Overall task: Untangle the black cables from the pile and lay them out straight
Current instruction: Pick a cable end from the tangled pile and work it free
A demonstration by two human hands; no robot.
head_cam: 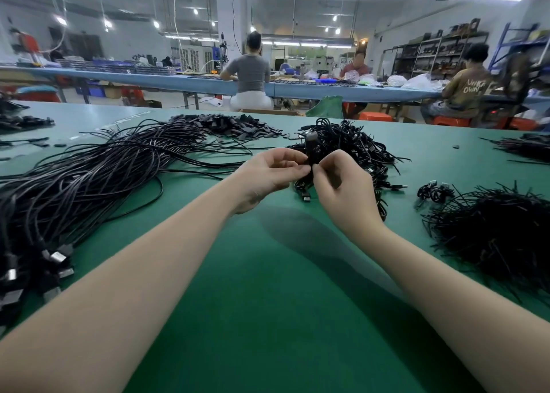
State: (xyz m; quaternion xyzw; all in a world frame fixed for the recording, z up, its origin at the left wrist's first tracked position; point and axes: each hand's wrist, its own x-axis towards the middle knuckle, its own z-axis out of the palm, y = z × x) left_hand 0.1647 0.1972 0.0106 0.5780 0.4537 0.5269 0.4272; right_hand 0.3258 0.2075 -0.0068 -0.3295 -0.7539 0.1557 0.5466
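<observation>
You've got one coiled black cable (309, 166) up off the green table (268, 288), held between both hands right in front of the tangled pile (348, 145). Your left hand (268, 175) pinches it from the left, fingers curled, thumb and fingertips pressed on the bundle. Your right hand (342, 190) pinches it from the right, fingertips meeting the left hand's almost nose to nose. A plug end (306, 197) dangles below your hands, just above the table. Behind the grip, the pile sits in a dense knot, loose ends poking out. Out to your left, the straightened cables (89, 178) lie in a long sweeping bundle, their metal plugs (56, 257) gathered near the table's edge. Off to your right, a bristly heap of black ties (494, 231), with a small coiled cable (434, 191) just beside it. Farther back, a spread of flat black pieces (232, 126).
</observation>
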